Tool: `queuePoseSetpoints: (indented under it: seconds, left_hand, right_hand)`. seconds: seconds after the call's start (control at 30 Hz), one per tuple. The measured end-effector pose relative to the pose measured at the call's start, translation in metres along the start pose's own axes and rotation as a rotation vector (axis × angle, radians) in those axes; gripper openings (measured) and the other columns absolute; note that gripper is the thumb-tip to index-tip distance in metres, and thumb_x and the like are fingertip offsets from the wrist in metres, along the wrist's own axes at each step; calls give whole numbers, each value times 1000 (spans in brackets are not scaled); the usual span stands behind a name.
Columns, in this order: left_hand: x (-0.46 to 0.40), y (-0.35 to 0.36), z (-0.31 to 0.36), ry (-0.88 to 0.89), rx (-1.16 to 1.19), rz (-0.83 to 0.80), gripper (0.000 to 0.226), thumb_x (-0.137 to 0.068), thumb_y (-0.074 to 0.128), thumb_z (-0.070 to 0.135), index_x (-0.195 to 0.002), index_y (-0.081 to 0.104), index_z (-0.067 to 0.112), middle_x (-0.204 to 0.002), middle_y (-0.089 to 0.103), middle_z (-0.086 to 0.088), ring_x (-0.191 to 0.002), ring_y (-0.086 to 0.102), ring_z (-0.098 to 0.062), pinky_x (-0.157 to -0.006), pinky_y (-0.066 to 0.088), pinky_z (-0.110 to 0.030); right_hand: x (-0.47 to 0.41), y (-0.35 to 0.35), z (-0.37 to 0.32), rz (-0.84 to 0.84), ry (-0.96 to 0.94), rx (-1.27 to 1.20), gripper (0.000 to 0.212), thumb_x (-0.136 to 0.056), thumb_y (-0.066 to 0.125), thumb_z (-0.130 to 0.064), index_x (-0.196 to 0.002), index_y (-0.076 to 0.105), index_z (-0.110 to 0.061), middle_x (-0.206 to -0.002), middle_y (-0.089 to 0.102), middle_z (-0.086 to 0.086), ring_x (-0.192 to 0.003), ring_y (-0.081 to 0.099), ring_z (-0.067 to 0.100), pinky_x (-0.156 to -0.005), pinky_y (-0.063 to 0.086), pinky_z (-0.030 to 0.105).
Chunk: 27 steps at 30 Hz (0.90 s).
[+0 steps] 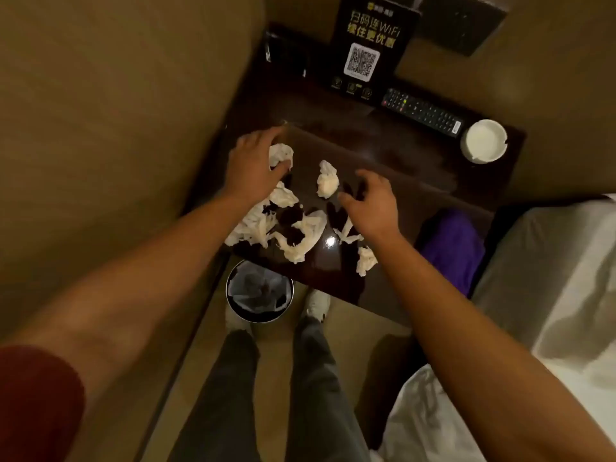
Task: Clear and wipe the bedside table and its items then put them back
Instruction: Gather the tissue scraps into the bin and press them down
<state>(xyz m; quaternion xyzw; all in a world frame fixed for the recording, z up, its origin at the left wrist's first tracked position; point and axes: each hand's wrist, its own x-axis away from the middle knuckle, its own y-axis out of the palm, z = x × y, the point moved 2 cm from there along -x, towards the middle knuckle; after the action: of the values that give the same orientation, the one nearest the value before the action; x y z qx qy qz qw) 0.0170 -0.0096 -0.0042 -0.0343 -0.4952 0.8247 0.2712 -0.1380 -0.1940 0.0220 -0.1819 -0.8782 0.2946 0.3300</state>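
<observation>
Where crumpled tissues (293,228) litter the bedside table's (383,155) near edge: left hand (255,161) grasping one, right hand (370,198) released above

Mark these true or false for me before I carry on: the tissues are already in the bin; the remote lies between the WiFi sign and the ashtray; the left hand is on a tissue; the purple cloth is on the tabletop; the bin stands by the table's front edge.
1. The crumpled tissues are already in the bin. False: they lie scattered on the bedside table.
2. The remote lies between the WiFi sign and the ashtray. True.
3. The left hand is on a tissue. True: its fingers curl round one.
4. The purple cloth is on the tabletop. False: it sits lower, between table and bed.
5. The bin stands on the floor by the table's front edge. True.
</observation>
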Motion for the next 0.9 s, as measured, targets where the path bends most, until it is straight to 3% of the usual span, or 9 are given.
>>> queuePoseSetpoints:
  seconds: [0.2,0.4,0.53,0.63,0.77,0.83,0.9]
  left_hand:
    - [-3,5,-14,63,-96,21,40,-89,71,35,-126,68,22,-136,57,-7,-132,45,-30,-107,39,-42]
    - [-15,6,-29,56,-162,15,50,-90,69,36,-137,60,20,-132,57,-10,-127,46,-32,-103,40,-41]
    - [-23,2,-32,26,-194,70,30,-96,61,36,-116,69,16,-121,60,-10,-119,49,-31,-98,43,-41]
    - [-16,-11,-23,46,-56,123,25,-94,61,33,-106,69,12,-117,61,-9,-118,50,-29,-96,44,-38]
    - [12,-32,-1,44,175,226,22,-91,62,27,-98,66,7,-110,61,-9,-108,53,-22,-86,42,-24]
    - [28,-37,9,-6,290,241,19,-90,64,24,-97,64,6,-109,61,-9,-102,55,-21,-83,44,-25]
    - [45,-37,18,-107,473,182,14,-92,65,19,-98,63,6,-107,62,-10,-95,59,-23,-80,48,-29]
  right_hand:
    - [-19,29,-6,6,-28,89,58,-89,75,-36,-141,56,-17,-147,48,9,-129,54,29,-102,50,42]
    - [-27,47,-19,18,-83,174,70,-86,75,-34,-149,45,-27,-150,44,7,-133,46,30,-97,48,43]
    - [-34,53,-20,-2,-54,303,49,-90,71,-24,-138,58,-23,-140,49,9,-125,52,32,-95,52,41]
    - [-38,48,-20,-17,42,114,37,-90,74,-22,-126,66,-18,-127,64,8,-115,63,27,-92,51,31]
    - [-19,35,-42,50,52,-237,35,-84,83,-30,-114,67,-22,-98,66,-12,-92,66,10,-75,52,14]
    - [-3,32,-56,35,41,-374,30,-83,85,-32,-104,64,-28,-94,68,-8,-89,70,17,-80,61,33]
    - [13,34,-69,7,36,-492,25,-84,84,-30,-99,64,-28,-98,73,5,-91,73,30,-82,61,52]
